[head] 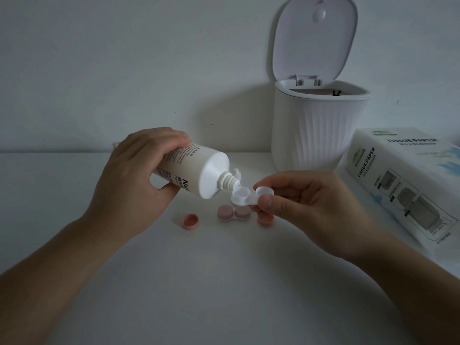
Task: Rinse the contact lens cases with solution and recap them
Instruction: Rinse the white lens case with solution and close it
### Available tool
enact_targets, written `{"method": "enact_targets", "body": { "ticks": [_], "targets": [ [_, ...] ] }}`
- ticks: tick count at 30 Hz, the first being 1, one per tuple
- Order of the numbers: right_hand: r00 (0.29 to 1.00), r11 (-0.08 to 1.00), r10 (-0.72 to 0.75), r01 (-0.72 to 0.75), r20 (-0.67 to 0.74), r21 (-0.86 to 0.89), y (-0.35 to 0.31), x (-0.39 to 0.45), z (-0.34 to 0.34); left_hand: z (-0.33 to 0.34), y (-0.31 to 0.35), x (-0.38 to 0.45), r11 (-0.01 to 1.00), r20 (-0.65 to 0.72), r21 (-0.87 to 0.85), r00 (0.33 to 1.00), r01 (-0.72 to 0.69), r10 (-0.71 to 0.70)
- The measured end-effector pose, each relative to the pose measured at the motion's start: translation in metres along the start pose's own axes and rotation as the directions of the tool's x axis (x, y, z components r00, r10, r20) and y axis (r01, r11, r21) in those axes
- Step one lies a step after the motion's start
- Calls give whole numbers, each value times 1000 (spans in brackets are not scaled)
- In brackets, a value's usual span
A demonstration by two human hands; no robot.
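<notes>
My left hand [134,175] grips a white solution bottle [196,168], tilted with its open nozzle pointing down and to the right. The nozzle tip sits right over the left well of a white uncapped lens case [245,195]. My right hand [303,202] pinches that case by its right well, above the table. Beneath it on the table lies a second lens case [234,213] with both pink caps on. One loose pink cap [190,221] lies to the left, open side up. Another pink cap [264,220] is partly hidden under my right thumb.
A white ribbed bin [313,135] with its lid flipped up stands at the back right against the wall. A tissue paper pack [408,185] lies along the right edge of the white table [199,282].
</notes>
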State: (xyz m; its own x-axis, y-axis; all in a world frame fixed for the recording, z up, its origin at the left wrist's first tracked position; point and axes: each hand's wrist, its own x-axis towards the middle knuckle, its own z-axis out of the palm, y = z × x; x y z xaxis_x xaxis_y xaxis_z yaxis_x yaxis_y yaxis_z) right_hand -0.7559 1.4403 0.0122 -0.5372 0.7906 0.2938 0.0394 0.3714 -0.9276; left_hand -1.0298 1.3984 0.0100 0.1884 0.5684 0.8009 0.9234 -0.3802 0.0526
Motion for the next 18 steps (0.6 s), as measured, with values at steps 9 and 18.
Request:
{"method": "enact_targets", "body": {
  "ticks": [9,18],
  "targets": [
    [1000,1000,-2,2,5,-7,0,-1,0,0,-2,1,997,-16,36,998,-62,63],
    [1000,1000,-5,5,24,1,3,0,0,1,-4,1,996,-16,48,997,-76,76]
  ]
}}
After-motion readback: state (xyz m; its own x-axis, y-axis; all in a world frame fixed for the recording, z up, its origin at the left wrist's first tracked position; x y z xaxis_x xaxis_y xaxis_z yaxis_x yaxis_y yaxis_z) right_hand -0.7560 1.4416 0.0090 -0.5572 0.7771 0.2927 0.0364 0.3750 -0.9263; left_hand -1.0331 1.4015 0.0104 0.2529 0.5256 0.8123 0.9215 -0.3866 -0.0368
